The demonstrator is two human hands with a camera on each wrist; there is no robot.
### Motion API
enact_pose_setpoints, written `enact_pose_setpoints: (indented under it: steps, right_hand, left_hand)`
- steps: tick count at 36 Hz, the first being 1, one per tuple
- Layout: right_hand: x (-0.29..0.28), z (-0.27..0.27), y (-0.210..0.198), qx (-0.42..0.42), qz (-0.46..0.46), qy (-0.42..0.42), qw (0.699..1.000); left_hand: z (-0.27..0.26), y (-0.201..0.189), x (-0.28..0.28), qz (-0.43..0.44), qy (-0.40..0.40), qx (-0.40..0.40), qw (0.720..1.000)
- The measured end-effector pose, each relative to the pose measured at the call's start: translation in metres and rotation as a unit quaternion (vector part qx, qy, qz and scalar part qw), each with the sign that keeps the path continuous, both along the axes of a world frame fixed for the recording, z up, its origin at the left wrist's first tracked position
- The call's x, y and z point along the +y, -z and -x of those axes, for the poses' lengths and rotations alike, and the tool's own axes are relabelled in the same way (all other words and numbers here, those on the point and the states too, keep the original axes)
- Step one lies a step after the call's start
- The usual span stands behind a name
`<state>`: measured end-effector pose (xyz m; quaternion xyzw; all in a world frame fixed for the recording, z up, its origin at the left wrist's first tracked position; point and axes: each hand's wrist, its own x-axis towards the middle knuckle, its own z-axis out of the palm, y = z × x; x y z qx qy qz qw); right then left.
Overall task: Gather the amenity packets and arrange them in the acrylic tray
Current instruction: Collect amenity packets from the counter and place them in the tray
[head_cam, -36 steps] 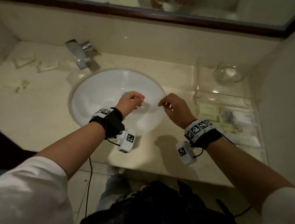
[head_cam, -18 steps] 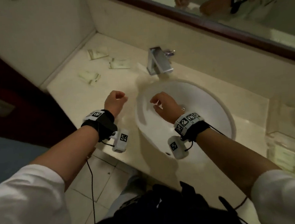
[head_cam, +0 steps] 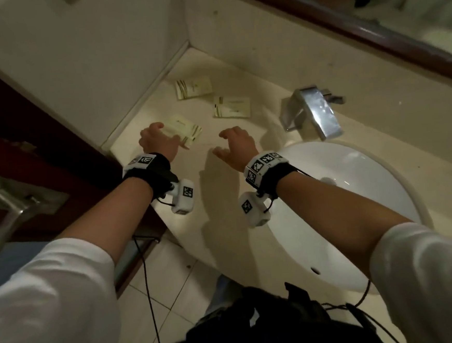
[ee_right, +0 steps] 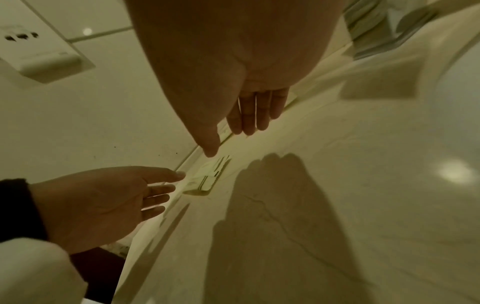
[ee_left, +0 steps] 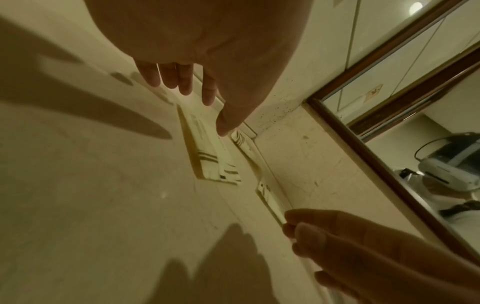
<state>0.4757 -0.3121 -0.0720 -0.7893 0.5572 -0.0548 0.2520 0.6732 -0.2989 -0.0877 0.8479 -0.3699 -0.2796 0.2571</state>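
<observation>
Three pale amenity packets lie on the counter left of the basin: a far one (head_cam: 193,87), a middle one (head_cam: 232,106) and a near one (head_cam: 186,131). My left hand (head_cam: 168,139) hovers over the near packet's left end with fingers spread and straight, holding nothing. In the left wrist view its fingers (ee_left: 182,82) hang just above that packet (ee_left: 207,158); contact is unclear. My right hand (head_cam: 228,144) is open above bare counter just right of it, also empty. The right wrist view shows both hands near the packet (ee_right: 207,179). The acrylic tray is out of view.
A chrome faucet (head_cam: 312,113) stands behind the white basin (head_cam: 358,215) at the right. The side wall and the mirror's wooden frame (head_cam: 343,24) close off the corner behind the packets. A dark door (head_cam: 14,139) is at the left.
The view has swung left, away from the tray. Both hands moved from over the basin to the counter's left corner and uncurled; the left now hovers over the near packet.
</observation>
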Motion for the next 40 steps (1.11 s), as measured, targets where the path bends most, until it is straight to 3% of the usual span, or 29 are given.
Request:
enact_pose_setpoints:
  steps: [11,25,31,34,38,40]
  right_hand:
    - [-0.033,-0.065,0.008,0.05,-0.012,0.049,0.997]
    - [-0.04,-0.093,0.02,0.065,-0.015,0.067,0.996]
    - [-0.043,-0.089,0.017,0.034,-0.065,0.095,0.993]
    - [-0.041,-0.075,0.015,-0.041,-0.112,0.126,0.985]
    - [-0.031,-0.049,0.008,-0.172,-0.196,0.177,0.949]
    - [-0.025,-0.037,0.003,-0.259,-0.247,0.21,0.91]
  left_hand:
    - [-0.017,0.014,-0.019,0.0,0.085,-0.095,0.992]
    - [-0.02,0.005,-0.027,-0.032,0.097,-0.072,0.992]
    - [-0.013,-0.008,-0.026,0.007,0.068,0.074,0.995]
    - [-0.009,-0.014,-0.022,0.015,0.06,0.138,0.989]
    - [-0.002,-0.028,-0.017,-0.007,0.087,0.271,0.959]
    - [0.0,-0.033,-0.015,-0.029,0.091,0.337,0.937]
